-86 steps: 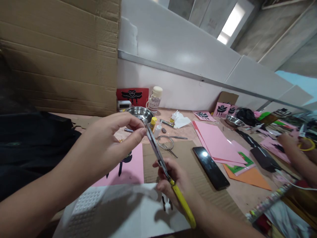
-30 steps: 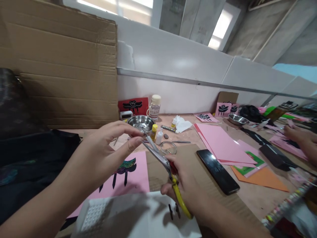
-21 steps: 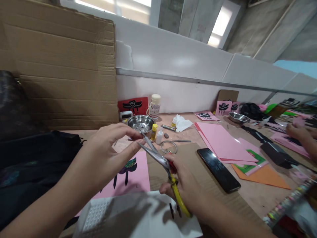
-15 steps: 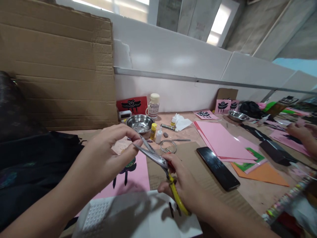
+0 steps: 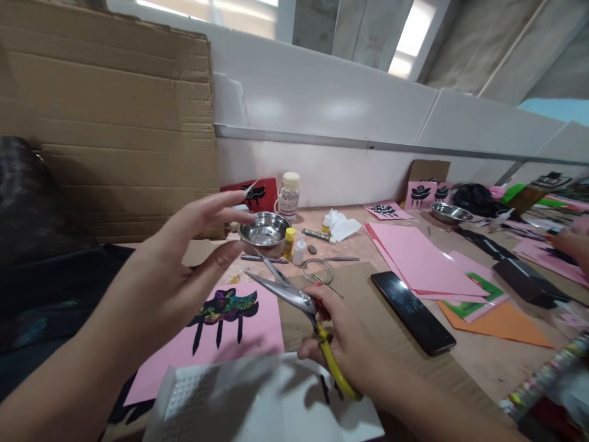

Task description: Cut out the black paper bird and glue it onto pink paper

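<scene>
My right hand (image 5: 340,331) grips a pair of scissors (image 5: 294,298) with yellow handles. The slightly parted blades point up and to the left. My left hand (image 5: 184,264) is raised left of the blade tips, thumb and fingers spread apart. A thin pale sliver shows at its index fingertip; whether it is a nail or a scrap I cannot tell. Under the hands lies a white sheet or tray (image 5: 257,405) with small black strips (image 5: 324,388) on it. Behind it is a pink card (image 5: 264,344) bearing a black, glittery cut-out (image 5: 225,310) with three pointed legs.
A steel bowl (image 5: 264,230), yellow-capped glue bottle (image 5: 288,244), white bottle (image 5: 299,252) and wire ring (image 5: 317,271) stand behind. On the right lie a black phone (image 5: 411,313) and pink sheets (image 5: 423,261). Cardboard (image 5: 110,123) rises at left. Another person's hand (image 5: 570,242) shows far right.
My left hand has drawn back from the blade tips, up and left, and its pinched fingers have spread. My right hand still holds the scissors in nearly the same place.
</scene>
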Tool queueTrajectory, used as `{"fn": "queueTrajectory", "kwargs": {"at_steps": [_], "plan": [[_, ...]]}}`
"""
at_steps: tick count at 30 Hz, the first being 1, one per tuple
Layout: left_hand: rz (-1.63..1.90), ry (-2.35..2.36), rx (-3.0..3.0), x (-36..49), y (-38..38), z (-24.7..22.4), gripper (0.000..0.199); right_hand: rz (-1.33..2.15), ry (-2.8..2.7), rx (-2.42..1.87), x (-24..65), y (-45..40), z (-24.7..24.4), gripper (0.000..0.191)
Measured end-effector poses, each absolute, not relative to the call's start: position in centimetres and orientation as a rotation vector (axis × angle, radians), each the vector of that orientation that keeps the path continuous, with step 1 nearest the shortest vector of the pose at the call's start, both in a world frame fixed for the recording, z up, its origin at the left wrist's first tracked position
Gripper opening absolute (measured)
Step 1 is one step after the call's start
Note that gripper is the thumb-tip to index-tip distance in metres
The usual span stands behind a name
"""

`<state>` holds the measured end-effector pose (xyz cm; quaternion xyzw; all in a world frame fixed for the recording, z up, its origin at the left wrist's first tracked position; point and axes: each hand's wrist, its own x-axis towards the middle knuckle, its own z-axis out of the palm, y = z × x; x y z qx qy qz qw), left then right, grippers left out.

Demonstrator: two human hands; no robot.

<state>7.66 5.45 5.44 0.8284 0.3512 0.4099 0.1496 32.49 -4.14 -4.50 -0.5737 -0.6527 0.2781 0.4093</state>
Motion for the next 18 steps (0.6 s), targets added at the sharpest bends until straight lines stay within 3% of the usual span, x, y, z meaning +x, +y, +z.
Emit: {"fn": "queueTrajectory", "kwargs": {"at_steps": [8, 13, 18], "plan": [[1.136, 0.790, 2.729, 8.1, 6.5, 4.6, 0.046, 0.727, -1.696, -1.476, 32.7, -4.1, -4.5, 0.063], [1.178, 0.718, 2.746, 8.2, 6.2, 4.7, 0.040, 0.713, -1.672, -1.491, 32.5, -4.3, -4.8, 0.072], [1.243, 0.525, 2.612, 8.0, 6.8, 4.1, 0.048, 0.704, -1.696, -1.513, 32.4, -4.3, -4.3, 0.070]]}}
